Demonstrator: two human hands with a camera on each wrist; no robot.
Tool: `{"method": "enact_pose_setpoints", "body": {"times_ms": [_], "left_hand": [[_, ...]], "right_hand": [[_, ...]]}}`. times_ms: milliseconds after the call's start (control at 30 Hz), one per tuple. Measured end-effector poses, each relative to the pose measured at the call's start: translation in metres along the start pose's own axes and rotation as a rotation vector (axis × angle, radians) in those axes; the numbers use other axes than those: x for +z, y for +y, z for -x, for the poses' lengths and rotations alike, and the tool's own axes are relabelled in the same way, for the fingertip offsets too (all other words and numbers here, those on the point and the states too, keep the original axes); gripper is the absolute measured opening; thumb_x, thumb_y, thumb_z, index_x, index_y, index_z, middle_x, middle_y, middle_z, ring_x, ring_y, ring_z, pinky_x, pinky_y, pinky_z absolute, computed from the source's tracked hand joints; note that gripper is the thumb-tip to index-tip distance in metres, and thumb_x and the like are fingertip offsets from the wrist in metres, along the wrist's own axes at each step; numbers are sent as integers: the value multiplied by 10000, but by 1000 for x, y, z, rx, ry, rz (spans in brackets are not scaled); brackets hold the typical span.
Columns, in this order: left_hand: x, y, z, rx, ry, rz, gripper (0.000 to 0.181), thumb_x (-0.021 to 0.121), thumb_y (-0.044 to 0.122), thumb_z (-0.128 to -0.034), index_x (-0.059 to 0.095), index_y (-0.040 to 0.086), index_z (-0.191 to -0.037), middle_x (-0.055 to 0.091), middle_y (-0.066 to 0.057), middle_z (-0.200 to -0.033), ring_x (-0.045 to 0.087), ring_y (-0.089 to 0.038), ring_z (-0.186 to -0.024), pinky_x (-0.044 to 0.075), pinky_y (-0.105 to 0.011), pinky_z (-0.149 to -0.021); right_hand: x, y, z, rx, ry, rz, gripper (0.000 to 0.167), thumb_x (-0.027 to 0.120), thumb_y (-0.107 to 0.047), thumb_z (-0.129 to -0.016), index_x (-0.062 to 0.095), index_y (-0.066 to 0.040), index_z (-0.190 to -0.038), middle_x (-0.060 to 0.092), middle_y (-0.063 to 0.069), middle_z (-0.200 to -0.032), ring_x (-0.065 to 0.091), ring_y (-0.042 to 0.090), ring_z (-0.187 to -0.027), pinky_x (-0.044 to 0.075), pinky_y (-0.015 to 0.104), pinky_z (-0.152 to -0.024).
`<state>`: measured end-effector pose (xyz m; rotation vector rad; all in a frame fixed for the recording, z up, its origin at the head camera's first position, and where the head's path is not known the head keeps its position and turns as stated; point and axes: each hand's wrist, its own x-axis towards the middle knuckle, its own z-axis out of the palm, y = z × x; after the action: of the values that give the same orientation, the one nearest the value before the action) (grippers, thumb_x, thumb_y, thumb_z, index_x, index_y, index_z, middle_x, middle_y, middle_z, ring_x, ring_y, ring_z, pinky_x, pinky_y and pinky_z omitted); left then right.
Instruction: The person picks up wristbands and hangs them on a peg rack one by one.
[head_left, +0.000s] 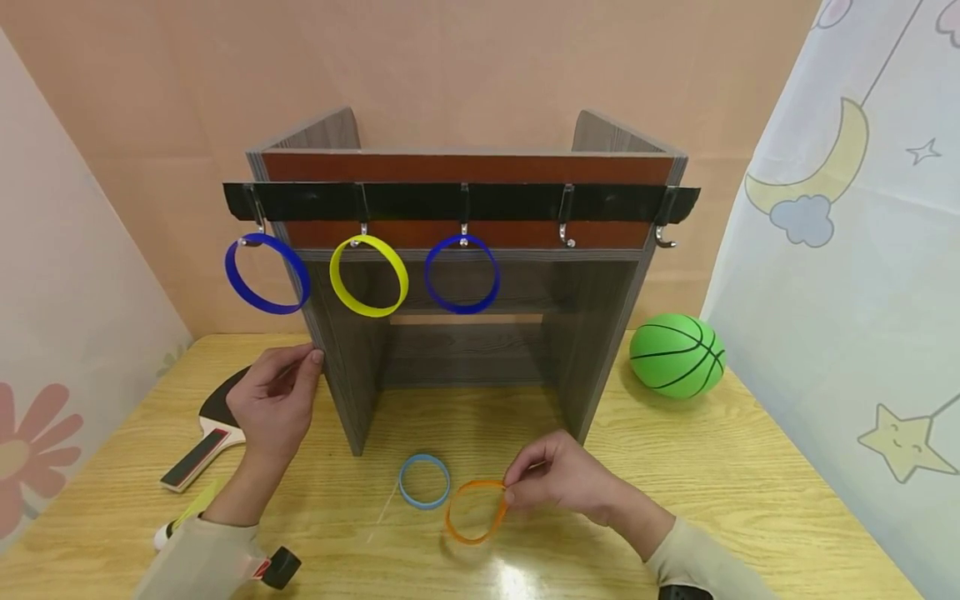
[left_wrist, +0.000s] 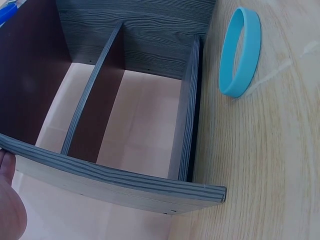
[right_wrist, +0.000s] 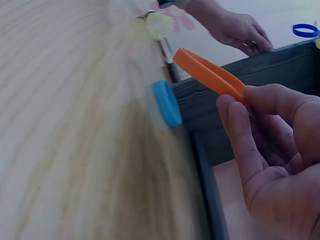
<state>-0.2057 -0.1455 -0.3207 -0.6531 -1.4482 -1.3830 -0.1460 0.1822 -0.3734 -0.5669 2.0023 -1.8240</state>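
My right hand (head_left: 558,479) pinches an orange wristband (head_left: 474,512) by its right edge, low over the table; the right wrist view shows the orange band (right_wrist: 207,73) between thumb and fingertips. Left of it a light blue wristband (head_left: 424,482) lies on the table. My left hand (head_left: 276,400) holds the left side edge of the grey wooden rack (head_left: 341,358), thumb in front. On the rack's hooks hang a blue band (head_left: 238,287) at the far left, a yellow band (head_left: 336,287) and another blue band (head_left: 429,287). The two right hooks carry nothing.
A green ball (head_left: 677,356) sits right of the rack. Left of the rack, partly behind my left hand, lies a table tennis paddle (head_left: 197,458). A shuttlecock (head_left: 162,536) lies near my left sleeve. Patterned cloth hangs on both sides.
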Motion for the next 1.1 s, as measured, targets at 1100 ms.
{"method": "enact_pose_setpoints", "body": {"times_ms": [1100], "left_hand": [[0, 1, 1, -18, 6, -9, 65, 648, -174, -770, 625, -219, -812, 653, -206, -766, 640, -91, -706, 536, -182, -711]], "right_hand": [[-28, -54, 3, -447, -8, -252, 250, 644, 151, -798, 720, -76, -870, 663, 66, -906, 631, 156, -763, 565, 279, -694]]}}
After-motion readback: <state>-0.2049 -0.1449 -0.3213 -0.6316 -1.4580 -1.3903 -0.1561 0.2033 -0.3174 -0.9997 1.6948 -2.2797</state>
